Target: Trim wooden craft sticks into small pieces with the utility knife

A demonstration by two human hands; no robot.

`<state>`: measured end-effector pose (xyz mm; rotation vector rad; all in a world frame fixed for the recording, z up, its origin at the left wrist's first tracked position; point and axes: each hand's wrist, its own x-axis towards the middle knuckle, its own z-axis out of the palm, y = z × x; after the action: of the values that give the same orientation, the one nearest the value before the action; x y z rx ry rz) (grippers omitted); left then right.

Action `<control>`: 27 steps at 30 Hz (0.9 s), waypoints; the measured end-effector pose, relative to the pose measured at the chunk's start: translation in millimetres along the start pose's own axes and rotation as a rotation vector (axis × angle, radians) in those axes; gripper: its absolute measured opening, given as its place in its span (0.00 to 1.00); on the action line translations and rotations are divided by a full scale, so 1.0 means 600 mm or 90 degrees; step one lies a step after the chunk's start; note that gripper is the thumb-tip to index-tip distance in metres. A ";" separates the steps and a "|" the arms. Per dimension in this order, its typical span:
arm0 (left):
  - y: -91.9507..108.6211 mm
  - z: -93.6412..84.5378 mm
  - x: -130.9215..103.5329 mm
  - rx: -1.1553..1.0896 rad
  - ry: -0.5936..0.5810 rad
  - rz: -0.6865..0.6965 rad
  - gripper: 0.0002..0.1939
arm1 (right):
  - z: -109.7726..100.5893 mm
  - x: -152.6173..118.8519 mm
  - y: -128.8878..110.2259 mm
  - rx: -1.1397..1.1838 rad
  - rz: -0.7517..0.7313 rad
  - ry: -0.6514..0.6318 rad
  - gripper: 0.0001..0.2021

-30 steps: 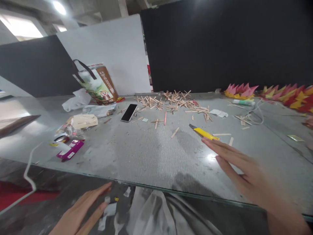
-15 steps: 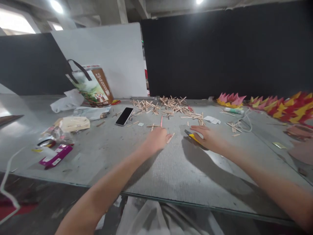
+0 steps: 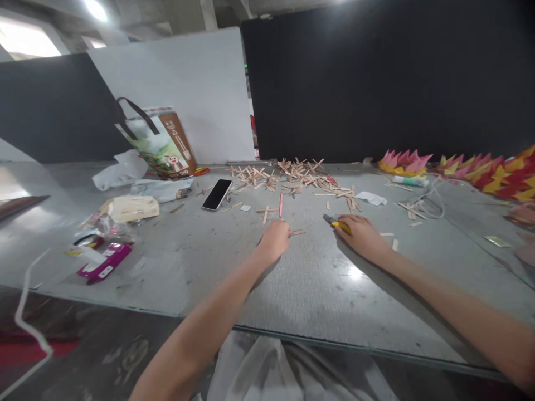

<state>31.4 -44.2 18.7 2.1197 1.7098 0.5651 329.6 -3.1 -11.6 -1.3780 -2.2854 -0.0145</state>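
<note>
My left hand (image 3: 276, 236) is closed on a thin wooden stick (image 3: 298, 231), which sticks out to the right of its fingers near the table's middle. My right hand (image 3: 358, 234) rests on the table, wrapped over a yellow utility knife (image 3: 340, 225) whose dark end points up and left. Just beyond my left hand stands out a red-and-white stick (image 3: 281, 205), and beside it two sticks lie crossed (image 3: 266, 215). A heap of small wooden sticks (image 3: 301, 174) spreads along the back of the grey table (image 3: 288, 295).
A phone (image 3: 217, 194), a printed bag (image 3: 163, 146) and a purple packet (image 3: 105, 263) are on the left. Folded paper pieces (image 3: 404, 162), a glue tube (image 3: 410, 181) and a white cable (image 3: 437, 195) lie at the right. Panels stand behind the table.
My left hand has turned and closed more; the stick in it now lies nearly level. My right hand's fingers have drawn in over the knife. The view has shifted slightly.
</note>
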 end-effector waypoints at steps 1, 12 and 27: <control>-0.004 0.001 0.003 -0.018 0.005 -0.008 0.08 | 0.000 -0.001 -0.001 0.013 0.005 0.007 0.19; 0.020 0.024 0.019 -0.360 0.107 -0.049 0.08 | -0.036 -0.023 -0.078 0.328 0.110 0.072 0.27; 0.055 0.021 -0.010 -0.606 0.088 0.110 0.17 | -0.077 -0.063 -0.181 0.586 0.112 -0.174 0.28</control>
<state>64.3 -57.3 23.9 1.5294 0.9730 1.2833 271.0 -99.8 39.4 -1.0801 -1.9072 1.1804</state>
